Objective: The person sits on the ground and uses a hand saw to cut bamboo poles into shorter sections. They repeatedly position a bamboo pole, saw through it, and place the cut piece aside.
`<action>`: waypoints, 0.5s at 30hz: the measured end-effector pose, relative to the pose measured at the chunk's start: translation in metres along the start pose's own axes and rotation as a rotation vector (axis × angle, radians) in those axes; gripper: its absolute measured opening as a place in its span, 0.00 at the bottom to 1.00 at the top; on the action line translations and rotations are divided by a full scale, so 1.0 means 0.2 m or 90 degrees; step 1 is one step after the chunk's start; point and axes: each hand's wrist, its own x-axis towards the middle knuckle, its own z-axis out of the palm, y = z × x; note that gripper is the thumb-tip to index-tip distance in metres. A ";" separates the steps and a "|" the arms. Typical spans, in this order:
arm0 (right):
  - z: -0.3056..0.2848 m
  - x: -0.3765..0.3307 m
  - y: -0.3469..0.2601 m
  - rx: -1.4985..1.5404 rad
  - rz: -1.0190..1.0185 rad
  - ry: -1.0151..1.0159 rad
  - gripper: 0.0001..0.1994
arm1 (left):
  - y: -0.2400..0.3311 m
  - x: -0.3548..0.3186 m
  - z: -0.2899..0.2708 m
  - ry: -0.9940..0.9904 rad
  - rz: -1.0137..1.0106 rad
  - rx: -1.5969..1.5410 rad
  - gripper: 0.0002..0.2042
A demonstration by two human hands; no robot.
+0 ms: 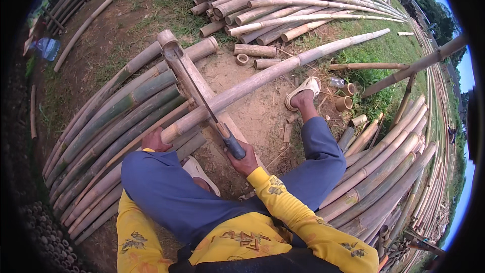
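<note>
A hand saw [200,94] lies with its long blade across a pale bamboo pole [262,82]. My right hand [243,158] is closed round its dark handle, on the near side of the pole. At the pole's near left end, beside my knee, my left hand [157,140] grips the pole; some of its fingers are hidden. The pole runs up to the far right and rests across a thick wooden beam [201,82] on the ground. The blade's far tip is close to the beam's raised far end. Whether the blade has cut into the pole I cannot make out.
Green and brown bamboo poles [118,103] lie bundled at the left. More are stacked at the far side [283,2] and the right [374,187]. Short bamboo offcuts [255,50] lie on the dirt. A slanted post [414,65] stands at right; a clear plastic jug [48,48] lies far left.
</note>
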 end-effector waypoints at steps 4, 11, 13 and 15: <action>0.00 -0.01 -0.01 -0.006 0.016 0.010 0.08 | 0.04 0.02 -0.07 -0.038 -0.034 0.011 0.35; -0.27 -0.57 -0.33 -0.112 0.086 -0.036 0.14 | 0.03 -0.05 -0.07 -0.070 -0.054 0.019 0.34; -0.37 -0.71 -0.30 -0.122 0.120 -0.045 0.17 | 0.07 -0.02 -0.07 -0.061 -0.049 0.012 0.34; -0.36 -0.64 -0.30 -0.124 0.117 -0.053 0.17 | 0.09 -0.05 -0.09 -0.052 -0.063 0.008 0.33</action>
